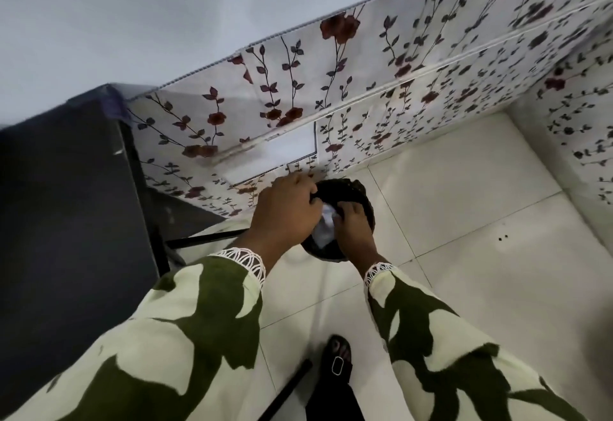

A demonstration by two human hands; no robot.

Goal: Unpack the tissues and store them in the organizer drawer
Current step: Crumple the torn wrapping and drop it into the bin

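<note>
A round black bin [351, 190] stands on the white tiled floor below me. Both my hands are over its mouth. My left hand [285, 213] and my right hand [353, 226] pinch a crumpled piece of clear whitish wrapping [326, 225] between them, held partly inside the bin. The fingers of both hands are closed on it. No tissues and no organizer drawer can be made out in this view.
A floral-covered cabinet or wardrobe [365, 89] runs along the back and right. A dark table [66, 188] with a black metal frame stands at the left. My foot in a black sandal [338, 359] rests on the floor tiles [464, 221].
</note>
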